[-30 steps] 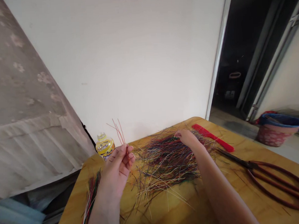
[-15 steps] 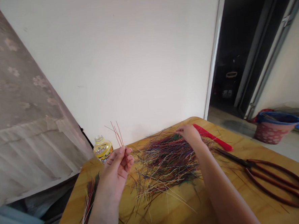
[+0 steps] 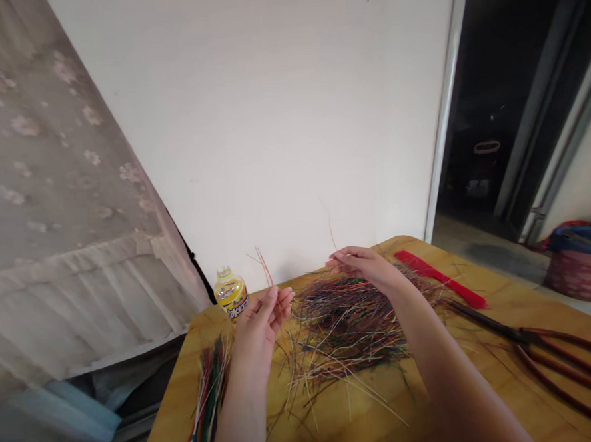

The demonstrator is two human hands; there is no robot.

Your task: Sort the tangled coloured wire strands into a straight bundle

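My left hand (image 3: 266,316) pinches a few thin orange-red strands (image 3: 265,266) that stick up above its fingertips. My right hand (image 3: 361,267) is closed at the fingertips on one thin, dark reddish strand (image 3: 331,229) that rises against the wall. Below and between the hands spreads a loose pile of many-coloured thin strands (image 3: 346,324), wire-like or thread-like; I cannot tell which. A neater bundle of coloured strands (image 3: 210,393) lies on the table left of my left forearm.
Behind my left hand stands a bottle with a yellow label (image 3: 231,293). A red flat strip-like object (image 3: 442,279) and large scissors (image 3: 528,340) lie on the wooden table (image 3: 367,416) at the right. A pink bucket with a blue liner (image 3: 581,263) stands on the floor beyond.
My right hand has come up off the far side of the pile and leftwards, with a strand now in its fingers. The left hand keeps its strands. The view has swung slightly left.
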